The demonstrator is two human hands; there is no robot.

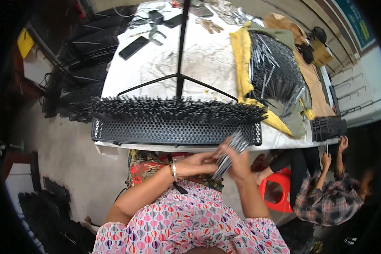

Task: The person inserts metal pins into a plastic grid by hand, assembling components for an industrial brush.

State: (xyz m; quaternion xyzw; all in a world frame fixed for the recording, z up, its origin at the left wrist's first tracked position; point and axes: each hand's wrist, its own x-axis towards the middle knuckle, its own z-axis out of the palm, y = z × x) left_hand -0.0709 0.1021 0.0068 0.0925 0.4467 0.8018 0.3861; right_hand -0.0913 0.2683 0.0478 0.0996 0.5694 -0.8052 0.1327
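A bundle of thin, shiny dark strips (225, 164) slants upright in front of my body, just past the table's near edge. My right hand (240, 162) is wrapped round it from the right, slightly blurred. My left hand (199, 164) is closed at the bundle's left side, its fingertips partly hidden. Beyond my hands lies a long black perforated plate (173, 131) along the table edge. Dense black bristle-like strips (156, 109) stand in a row along its far part.
A yellow-edged sack (241, 59) of loose dark strips lies open at the right. A black pole (182, 46) with two braces rises behind the plate. A phone (133, 48) lies at the far left. A co-worker (328, 197) in plaid sits near a red stool (276, 190).
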